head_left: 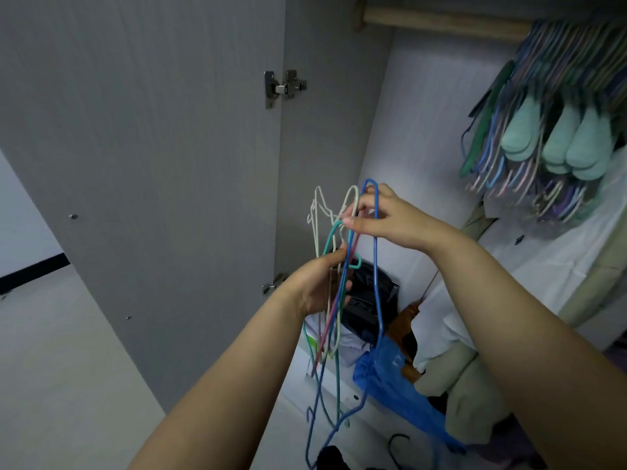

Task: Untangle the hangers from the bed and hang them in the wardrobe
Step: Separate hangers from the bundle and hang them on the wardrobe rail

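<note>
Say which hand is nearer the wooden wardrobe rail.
Right. The right hand is higher, below the wooden rail; the left hand grips the tangled hangers lower down.

Blue plastic bag (390,378) low right, black bag (366,300) behind it, white cloth (549,266) far right, pale floor (51,368) left.

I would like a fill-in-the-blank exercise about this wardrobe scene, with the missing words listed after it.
1. Both hands hold a tangled bundle of wire ____.
2. The right hand pinches the bundle higher than the ____ hand.
3. Many hangers already hang on the wooden ____ at the top right.
4. The wardrobe door on the left stands ____.

Missing words: hangers; left; rod; open
</note>
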### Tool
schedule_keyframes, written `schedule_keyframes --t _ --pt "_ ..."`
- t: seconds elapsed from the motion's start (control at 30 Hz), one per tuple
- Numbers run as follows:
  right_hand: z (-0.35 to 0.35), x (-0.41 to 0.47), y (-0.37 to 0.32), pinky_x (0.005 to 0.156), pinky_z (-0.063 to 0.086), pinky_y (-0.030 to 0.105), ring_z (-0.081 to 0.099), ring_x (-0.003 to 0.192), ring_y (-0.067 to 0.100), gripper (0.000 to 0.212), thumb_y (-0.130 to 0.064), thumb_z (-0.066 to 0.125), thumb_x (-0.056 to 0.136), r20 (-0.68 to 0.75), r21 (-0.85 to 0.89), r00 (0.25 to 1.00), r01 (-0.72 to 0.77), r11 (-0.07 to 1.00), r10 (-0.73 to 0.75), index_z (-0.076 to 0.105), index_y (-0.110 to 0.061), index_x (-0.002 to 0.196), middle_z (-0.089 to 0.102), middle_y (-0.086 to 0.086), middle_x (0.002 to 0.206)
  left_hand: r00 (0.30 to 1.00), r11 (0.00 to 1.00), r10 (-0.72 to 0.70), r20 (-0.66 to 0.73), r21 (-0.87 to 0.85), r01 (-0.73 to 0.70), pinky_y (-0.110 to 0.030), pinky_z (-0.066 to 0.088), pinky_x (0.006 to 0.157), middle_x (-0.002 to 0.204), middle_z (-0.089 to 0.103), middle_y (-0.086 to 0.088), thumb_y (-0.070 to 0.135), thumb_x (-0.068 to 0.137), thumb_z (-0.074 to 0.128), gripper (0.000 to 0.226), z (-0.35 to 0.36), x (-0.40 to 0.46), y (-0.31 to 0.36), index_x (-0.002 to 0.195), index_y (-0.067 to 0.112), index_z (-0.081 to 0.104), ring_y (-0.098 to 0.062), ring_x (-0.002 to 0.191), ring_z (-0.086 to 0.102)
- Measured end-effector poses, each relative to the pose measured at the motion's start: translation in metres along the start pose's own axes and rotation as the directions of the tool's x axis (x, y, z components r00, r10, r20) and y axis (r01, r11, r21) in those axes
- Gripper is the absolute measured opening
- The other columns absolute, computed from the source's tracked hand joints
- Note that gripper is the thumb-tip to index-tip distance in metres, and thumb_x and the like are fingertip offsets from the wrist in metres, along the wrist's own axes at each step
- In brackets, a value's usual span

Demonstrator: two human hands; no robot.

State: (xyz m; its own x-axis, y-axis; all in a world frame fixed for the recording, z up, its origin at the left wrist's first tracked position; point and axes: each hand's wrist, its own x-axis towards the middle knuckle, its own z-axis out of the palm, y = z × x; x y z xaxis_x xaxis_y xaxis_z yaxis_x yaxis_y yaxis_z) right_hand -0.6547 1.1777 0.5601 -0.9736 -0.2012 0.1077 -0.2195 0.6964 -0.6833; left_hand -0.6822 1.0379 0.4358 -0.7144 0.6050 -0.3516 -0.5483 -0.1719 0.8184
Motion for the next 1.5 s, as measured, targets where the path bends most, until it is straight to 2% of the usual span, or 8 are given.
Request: schedule_keyframes --t 0.2,0.37,0.53,0.63,0.77,1.03,1.27,1.5 --pt "0.008 -0.008 -0.005 0.086 0.056 0.027 0.055 0.104 0.007 0.052 0.002 0.048 0.09 0.011 0.145 0.998 -0.068 0.987 0.067 0.055 -0.027 0.131 0.029 -0.014 0.14 0.999 0.995 -0.022 0.033 -0.095 0.025 -0.034 0.048 0.067 0.068 0.048 0.002 0.055 0.09 0.053 0.041 0.002 0.006 0.003 0.076 0.016 0.06 -0.012 0.057 0.049" --pt "0.009 -0.018 -0.003 0.094 0.052 0.028 0.06 0.114 0.021 0.042 0.006 0.05 0.088 -0.017 0.382 0.998 -0.056 0.922 0.067 0.055 -0.024 0.117 0.037 0.001 0.142 0.997 0.994 0.071 0.019 -0.087 -0.069 -0.034 0.055 0.063 0.063 0.052 -0.001 0.041 0.074 0.071 0.03 0.003 0.011 0.004 0.083 0.015 0.06 -0.013 0.054 0.055" --pt "0.007 -0.023 0.005 0.087 0.038 0.01 0.049 0.101 -0.015 0.036 0.004 0.041 0.094 -0.09 0.306 0.995 -0.006 0.952 0.035 0.058 -0.02 0.116 0.047 -0.006 0.121 0.988 0.989 0.12 -0.099 -0.07 -0.127 -0.028 0.046 0.057 0.065 0.05 0.0 0.029 0.091 0.064 0.015 0.013 0.026 0.001 0.083 0.016 0.06 -0.012 0.05 0.05" --pt "0.001 -0.025 0.016 0.1 0.043 0.028 0.043 0.128 0.003 0.027 -0.006 0.042 0.099 -0.266 0.254 0.958 -0.04 0.966 0.109 0.066 -0.016 0.109 0.039 -0.004 0.144 0.954 0.978 0.195 -0.227 -0.033 -0.207 -0.022 0.045 0.046 0.055 0.054 0.003 0.032 0.095 0.059 0.023 0.015 0.033 0.001 0.08 0.014 0.056 -0.009 0.041 0.05" --pt "-0.01 -0.034 0.016 0.052 0.055 0.028 0.068 0.07 0.016 0.021 -0.008 0.037 0.099 -0.387 0.373 0.893 -0.077 0.925 0.23 0.052 -0.02 0.103 0.06 0.004 0.127 0.896 0.963 0.199 -0.398 -0.092 -0.255 -0.023 0.049 0.044 0.067 0.046 -0.001 0.034 0.099 0.05 0.021 0.01 0.043 0.009 0.094 0.013 0.049 -0.011 0.049 0.047" --pt "-0.036 -0.058 0.027 0.042 0.027 0.018 0.031 0.043 0.009 0.023 -0.019 0.043 0.102 -0.07 0.367 0.98 -0.15 0.918 0.188 0.065 -0.016 0.104 0.072 0.008 0.094 0.836 0.863 0.202 -0.51 -0.311 -0.398 -0.028 0.046 0.052 0.058 0.041 -0.001 0.039 0.099 0.049 0.032 -0.014 0.054 0.005 0.077 0.017 0.042 -0.015 0.048 0.049" --pt "-0.023 -0.059 0.053 0.041 0.031 0.018 0.039 0.049 0.007 0.016 -0.026 0.067 0.088 0.199 0.103 0.962 -0.208 0.973 0.184 0.072 -0.011 0.085 0.062 -0.001 0.063 0.778 0.884 0.194 -0.598 -0.238 -0.403 -0.054 0.045 0.088 0.076 0.042 -0.007 0.007 0.095 0.058 0.023 -0.05 0.049 0.004 0.087 0.017 0.038 -0.022 0.072 0.049" --pt "0.023 -0.041 0.088 0.063 0.051 0.026 0.071 0.069 0.017 0.024 -0.03 0.06 0.092 0.302 -0.315 0.899 -0.22 0.923 0.317 0.069 -0.008 0.087 0.073 0.007 0.08 0.776 0.907 0.104 -0.622 -0.26 -0.331 -0.042 0.042 0.08 0.073 0.041 -0.008 -0.001 0.097 0.041 0.014 -0.059 0.044 -0.008 0.099 0.012 0.045 -0.019 0.063 0.044"
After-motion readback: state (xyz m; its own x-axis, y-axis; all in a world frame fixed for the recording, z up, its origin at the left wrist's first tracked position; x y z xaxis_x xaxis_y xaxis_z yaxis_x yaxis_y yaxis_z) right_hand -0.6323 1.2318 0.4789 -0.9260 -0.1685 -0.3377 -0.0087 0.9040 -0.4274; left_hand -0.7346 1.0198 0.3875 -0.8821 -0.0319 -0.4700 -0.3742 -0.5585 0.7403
